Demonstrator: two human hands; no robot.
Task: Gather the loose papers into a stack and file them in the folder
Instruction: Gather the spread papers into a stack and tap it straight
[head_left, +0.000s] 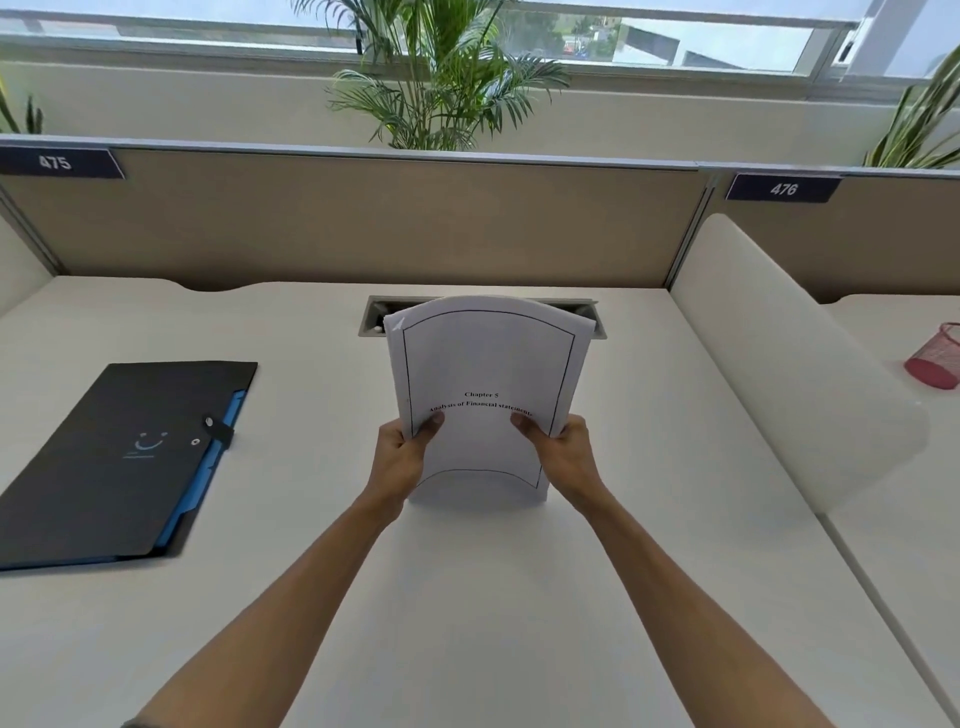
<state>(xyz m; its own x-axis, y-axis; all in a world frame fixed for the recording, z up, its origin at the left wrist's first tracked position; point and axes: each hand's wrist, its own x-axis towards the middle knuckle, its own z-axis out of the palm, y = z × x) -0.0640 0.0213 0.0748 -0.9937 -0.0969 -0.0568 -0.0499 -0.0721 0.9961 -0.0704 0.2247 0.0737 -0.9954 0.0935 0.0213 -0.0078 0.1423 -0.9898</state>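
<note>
A stack of white papers (485, 358) stands upright on its lower edge on the white desk (493, 597), its top curling away from me. The front sheet has a black border and the heading "Chapter 5". My left hand (402, 457) grips the stack's left side and my right hand (563, 449) grips its right side, thumbs on the front sheet. A black folder (119, 457) with blue inner edges and a snap strap lies closed and flat on the desk to the left, apart from both hands.
A cable slot (374, 317) is sunk into the desk behind the papers. A beige partition (363, 223) closes the back, a white divider (779, 353) the right side. A red mesh cup (935, 358) lies on the neighbouring desk. Plants stand behind the partition.
</note>
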